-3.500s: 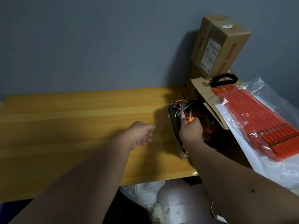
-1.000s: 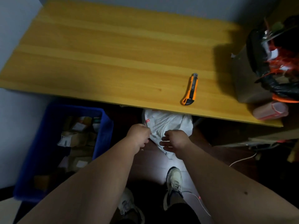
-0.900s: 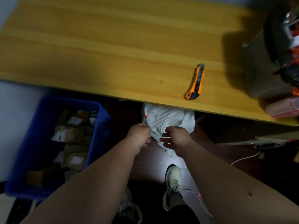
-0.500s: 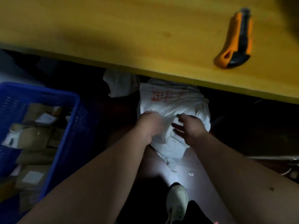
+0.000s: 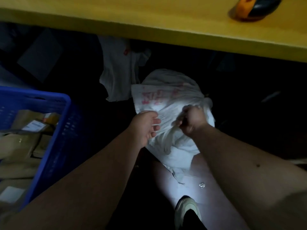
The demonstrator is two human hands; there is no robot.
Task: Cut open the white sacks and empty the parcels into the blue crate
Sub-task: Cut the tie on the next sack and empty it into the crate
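A full white sack (image 5: 167,100) with red print lies on the dark floor under the table edge. My right hand (image 5: 192,121) grips a bunch of its cloth on the right side. My left hand (image 5: 146,127) rests against the sack's left side with loosely curled fingers; whether it pinches the cloth is unclear. A second, limp white sack (image 5: 119,72) lies behind it. The blue crate (image 5: 54,130) stands at the left with several brown parcels (image 5: 21,143) inside. The orange and black utility knife (image 5: 252,9) lies on the table at the top right.
The yellow wooden table (image 5: 149,15) overhangs the sacks along the top. My white shoe (image 5: 186,211) stands on the lit floor below the sack. It is very dark under the table. A dark flat panel (image 5: 39,53) leans at the upper left.
The view has dropped from the tabletop to under the table. Both hands reached down to the printed sack, and my right hand has closed on its cloth.
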